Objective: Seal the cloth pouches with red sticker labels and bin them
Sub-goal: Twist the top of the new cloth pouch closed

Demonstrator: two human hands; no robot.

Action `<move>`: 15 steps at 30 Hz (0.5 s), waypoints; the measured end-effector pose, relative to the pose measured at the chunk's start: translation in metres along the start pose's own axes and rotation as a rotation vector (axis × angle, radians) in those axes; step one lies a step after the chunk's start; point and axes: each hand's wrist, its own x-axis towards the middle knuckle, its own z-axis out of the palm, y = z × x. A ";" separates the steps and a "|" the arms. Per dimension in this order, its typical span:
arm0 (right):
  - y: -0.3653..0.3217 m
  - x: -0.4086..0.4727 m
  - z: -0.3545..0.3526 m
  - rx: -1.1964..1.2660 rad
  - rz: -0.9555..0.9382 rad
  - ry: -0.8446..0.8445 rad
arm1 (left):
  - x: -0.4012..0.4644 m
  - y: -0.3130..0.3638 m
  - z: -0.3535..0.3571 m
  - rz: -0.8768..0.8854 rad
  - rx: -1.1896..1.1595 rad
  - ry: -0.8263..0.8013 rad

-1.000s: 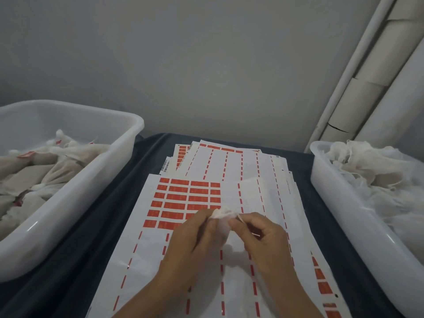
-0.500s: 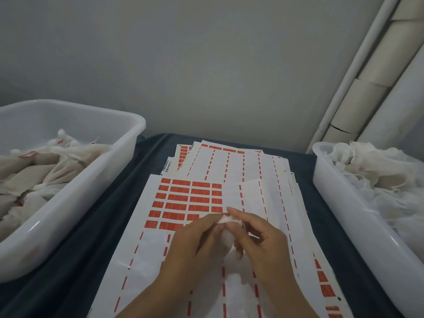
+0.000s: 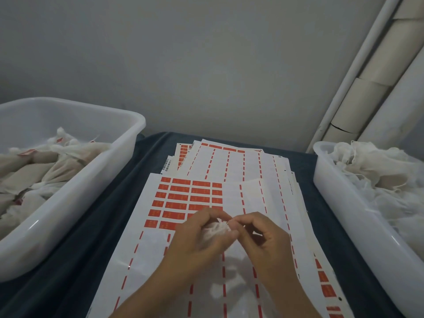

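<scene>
A small white cloth pouch (image 3: 217, 230) is bunched at its neck above the sticker sheets. My left hand (image 3: 197, 239) grips the pouch body, fingers curled round it. My right hand (image 3: 259, 235) pinches the gathered top of the pouch between thumb and fingertips. Under both hands lies a sticker sheet (image 3: 160, 249) with a block of red sticker labels (image 3: 183, 198) left on it; the other rows are peeled to thin red strips. No label is visible on the pouch.
A white bin (image 3: 75, 191) on the left holds pouches with red labels. A white bin (image 3: 339, 203) on the right holds loose white cloth pouches. More sheets (image 3: 229, 161) lie stacked behind on dark blue cloth (image 3: 110, 210). Pipes (image 3: 358, 88) lean at the back right.
Both hands stayed on the pouch over the sheet. The fingers shifted, and the gathered pouch top now shows more between the two hands.
</scene>
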 end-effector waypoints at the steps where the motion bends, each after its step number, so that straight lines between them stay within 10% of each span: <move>1: -0.001 -0.001 0.000 -0.005 -0.007 0.003 | 0.000 0.002 0.000 0.030 0.030 0.003; 15: -0.011 0.000 -0.004 0.209 0.170 0.063 | 0.000 -0.003 -0.006 0.148 0.228 0.191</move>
